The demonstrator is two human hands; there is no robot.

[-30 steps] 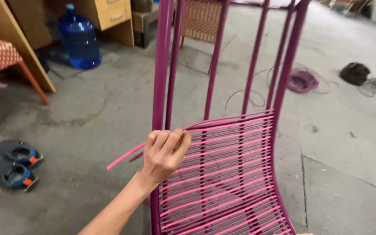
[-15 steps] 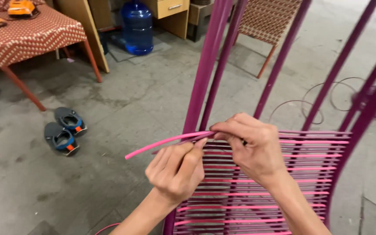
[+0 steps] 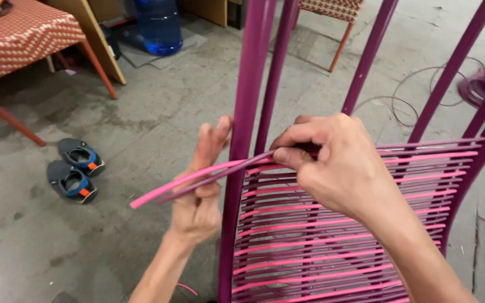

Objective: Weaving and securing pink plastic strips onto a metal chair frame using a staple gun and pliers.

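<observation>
— What has been altered since a second ago?

— A right hand [image 3: 338, 168] has been brought in; only the left was seen then. The doubled pink and purple plastic cord [image 3: 197, 180] is now pinched by its thumb and forefinger beside the tall purple metal chair post [image 3: 248, 129].

— And the left hand [image 3: 200, 191]?

— It was closed around the cord before; now its fingers are stretched out flat and upright, just left of the post, with the cord passed across them.

— Anything around them?

— The view has been swung leftward: the pair of dark slippers with blue and orange straps [image 3: 74, 168] is shown farther up, and a red-and-white woven table [image 3: 18, 39] has been brought into view.
</observation>
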